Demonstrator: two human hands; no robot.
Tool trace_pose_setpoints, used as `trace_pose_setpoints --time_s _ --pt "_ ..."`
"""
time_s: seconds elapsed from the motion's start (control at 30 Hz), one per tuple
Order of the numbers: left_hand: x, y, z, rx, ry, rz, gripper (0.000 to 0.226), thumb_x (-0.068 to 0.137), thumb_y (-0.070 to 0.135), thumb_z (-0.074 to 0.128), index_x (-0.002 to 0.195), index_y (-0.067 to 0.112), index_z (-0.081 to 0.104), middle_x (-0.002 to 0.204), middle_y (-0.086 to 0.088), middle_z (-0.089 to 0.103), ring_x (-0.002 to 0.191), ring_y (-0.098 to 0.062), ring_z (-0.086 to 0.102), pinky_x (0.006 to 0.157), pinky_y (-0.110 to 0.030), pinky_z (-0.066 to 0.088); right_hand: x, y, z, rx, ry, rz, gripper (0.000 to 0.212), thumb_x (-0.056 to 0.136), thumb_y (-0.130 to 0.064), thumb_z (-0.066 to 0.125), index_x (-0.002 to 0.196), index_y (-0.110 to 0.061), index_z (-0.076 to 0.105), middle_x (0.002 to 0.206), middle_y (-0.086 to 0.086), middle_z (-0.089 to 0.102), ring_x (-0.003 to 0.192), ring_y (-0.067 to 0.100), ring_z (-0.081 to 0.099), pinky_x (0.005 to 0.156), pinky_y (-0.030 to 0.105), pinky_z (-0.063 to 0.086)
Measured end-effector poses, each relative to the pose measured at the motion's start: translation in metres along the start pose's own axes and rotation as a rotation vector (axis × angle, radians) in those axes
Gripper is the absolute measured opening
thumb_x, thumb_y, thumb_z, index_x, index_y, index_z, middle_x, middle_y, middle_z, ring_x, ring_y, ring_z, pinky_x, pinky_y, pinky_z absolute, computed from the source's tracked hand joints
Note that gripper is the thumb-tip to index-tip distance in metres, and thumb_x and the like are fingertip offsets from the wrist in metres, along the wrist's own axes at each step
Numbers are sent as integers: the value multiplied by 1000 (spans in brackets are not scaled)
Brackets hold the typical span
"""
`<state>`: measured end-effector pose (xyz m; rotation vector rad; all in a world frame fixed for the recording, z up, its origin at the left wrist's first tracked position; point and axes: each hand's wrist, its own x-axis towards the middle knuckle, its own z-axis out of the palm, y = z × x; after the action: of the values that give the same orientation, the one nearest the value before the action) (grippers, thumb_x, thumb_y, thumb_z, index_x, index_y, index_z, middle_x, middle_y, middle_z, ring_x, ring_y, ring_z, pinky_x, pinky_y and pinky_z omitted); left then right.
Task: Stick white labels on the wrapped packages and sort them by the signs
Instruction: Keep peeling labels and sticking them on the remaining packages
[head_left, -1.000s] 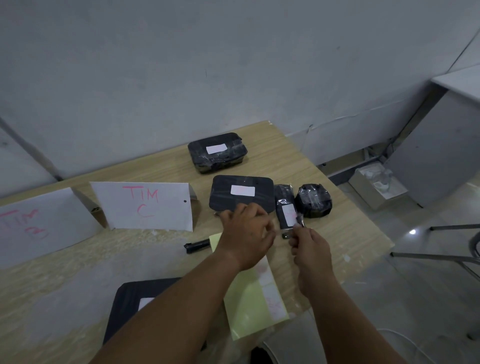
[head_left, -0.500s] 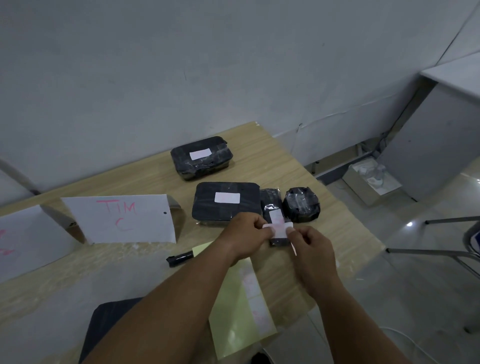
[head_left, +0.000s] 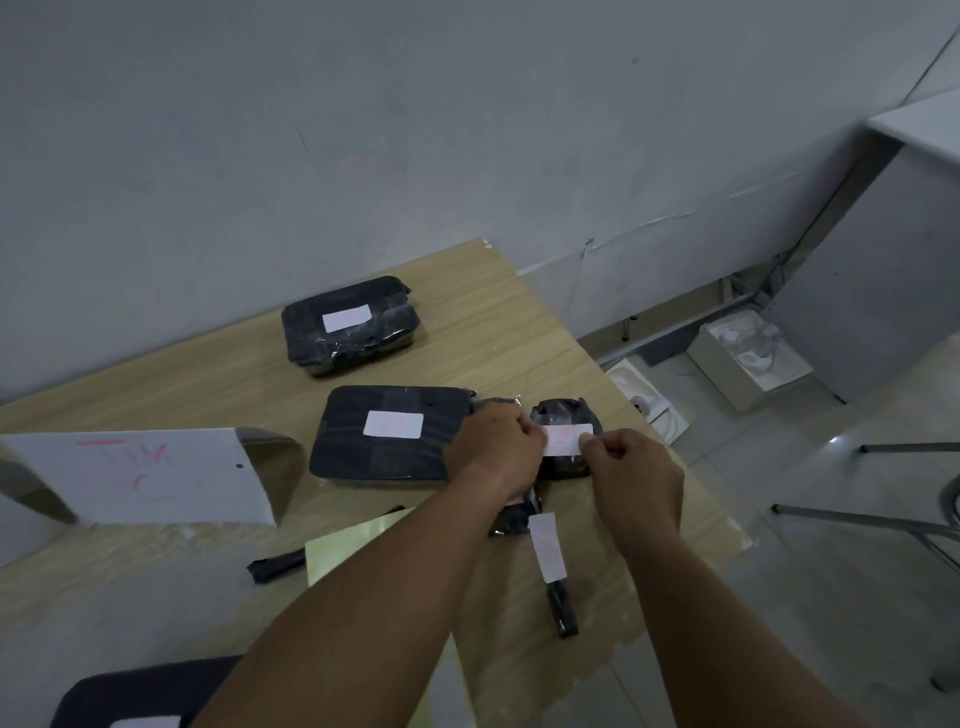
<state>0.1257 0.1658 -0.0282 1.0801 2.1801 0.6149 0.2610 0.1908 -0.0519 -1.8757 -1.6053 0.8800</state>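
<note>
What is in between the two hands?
A white label, pinched at its ends by the left hand and the right hand, over a small black package, seen in the head view.

Narrow gap between sign (head_left: 140, 473) and flat package (head_left: 345, 457)

Left of the flat package (head_left: 384, 434) stands the sign (head_left: 140, 475); behind it a second package (head_left: 350, 325), right a round package (head_left: 558, 411), before it a marker (head_left: 275, 565).
</note>
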Motion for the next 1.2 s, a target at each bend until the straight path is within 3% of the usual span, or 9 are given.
trace_pose_setpoints --time_s 0.13,0.23,0.33,0.63,0.77,0.97,1.07,1.2 --pt "14 8 11 191 99 11 20 93 39 53 83 29 67 96 7 65 96 -18 59 90 -42 42 21 -2 4 -124 19 -17 20 88 -40 61 69 -35 57 73 -15 56 67 6 52 64 32 48" --pt "20 9 19 378 189 92 24 93 39 49 87 26 69 101 0 58 103 -23 50 91 -47 35 31 -1 8 -205 32 -39 17 86 -43 60 71 -35 57 80 -12 57 73 11 52 76 40 50" --pt "24 10 24 471 209 129 23 92 38 48 89 26 68 103 -2 53 107 -26 45 89 -48 29 36 1 11 -243 34 -76 13 86 -44 59 78 -34 62 84 -9 59 78 16 55 79 41 49" --pt "27 11 26 515 225 165 20 86 42 55 92 27 67 106 0 48 107 -25 39 84 -44 23 37 5 18 -282 39 -114 11 85 -42 60 78 -34 62 83 -9 54 80 16 51 75 36 37" --pt "26 10 22 530 261 183 24 85 48 59 93 25 61 105 -1 48 105 -25 41 85 -43 26 37 6 19 -243 65 -97 15 81 -44 63 89 -38 53 87 -11 52 83 14 51 75 35 33" --pt "20 -8 10 465 273 220 27 89 50 52 99 25 56 107 0 52 104 -23 45 87 -42 31 24 4 22 -208 103 -143 22 87 -49 54 98 -30 56 90 -7 58 85 17 54 79 38 38" --pt "13 -21 -1 400 286 287 20 93 45 50 93 26 54 99 2 54 96 -20 51 85 -40 35 5 -2 26 -177 131 -241 20 90 -43 51 95 -25 59 85 -6 56 79 16 53 75 37 43" --pt "-3 -42 -19 309 308 333 24 96 40 48 77 25 47 79 6 50 78 -20 55 75 -37 36 -30 -7 31 -92 47 -527 18 92 -29 56 78 -18 59 66 -7 49 63 15 48 57 30 40"
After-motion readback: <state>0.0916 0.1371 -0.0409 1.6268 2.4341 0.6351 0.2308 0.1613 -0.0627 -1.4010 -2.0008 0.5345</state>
